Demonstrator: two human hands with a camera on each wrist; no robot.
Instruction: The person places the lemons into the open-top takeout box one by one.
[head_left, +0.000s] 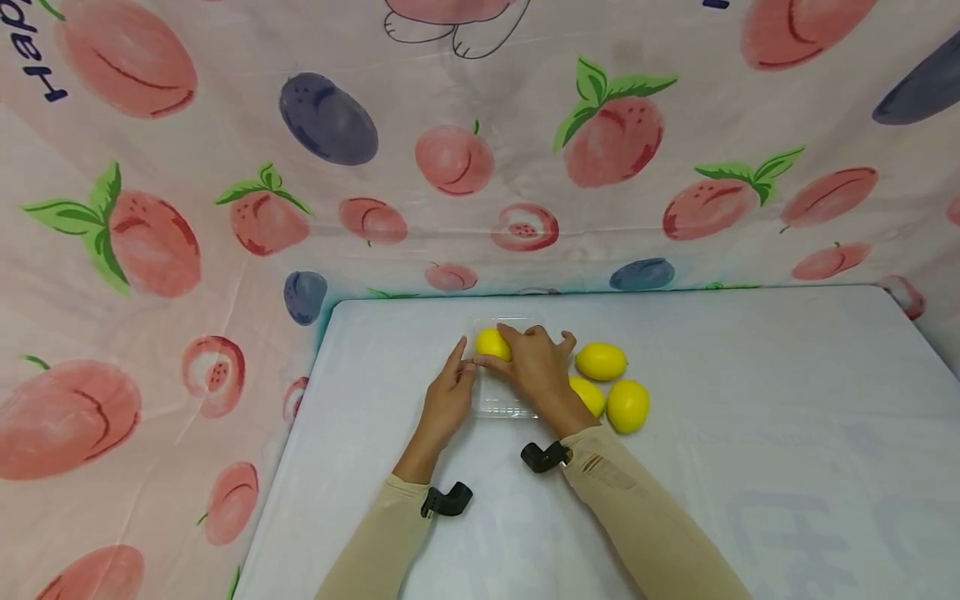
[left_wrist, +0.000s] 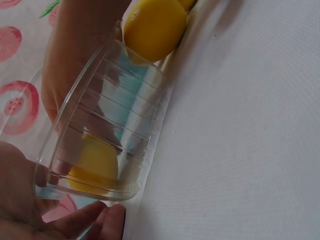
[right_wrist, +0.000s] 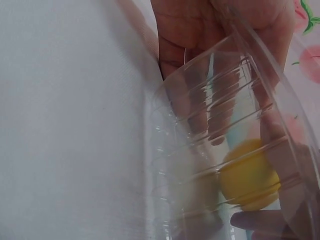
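Observation:
A clear plastic container (head_left: 498, 407) with ribbed walls stands on the white table. Inside it, toward its far left part, lies a yellow lemon (head_left: 491, 343), also visible through the wall in the left wrist view. My right hand (head_left: 542, 367) reaches over the container and holds this lemon between thumb and fingers. Along the container's left side is my left hand (head_left: 448, 400), its fingers extended and touching the wall. In the right wrist view the lemon (right_wrist: 248, 175) shows through the clear plastic, with fingers around it.
Three more lemons lie right of the container: one (head_left: 601, 362) farther back, one (head_left: 628, 407) nearer, and one (head_left: 587, 397) partly hidden by the right wrist. Behind the table (head_left: 750, 467) hangs a fruit-print cloth (head_left: 450, 83), which also covers the left side.

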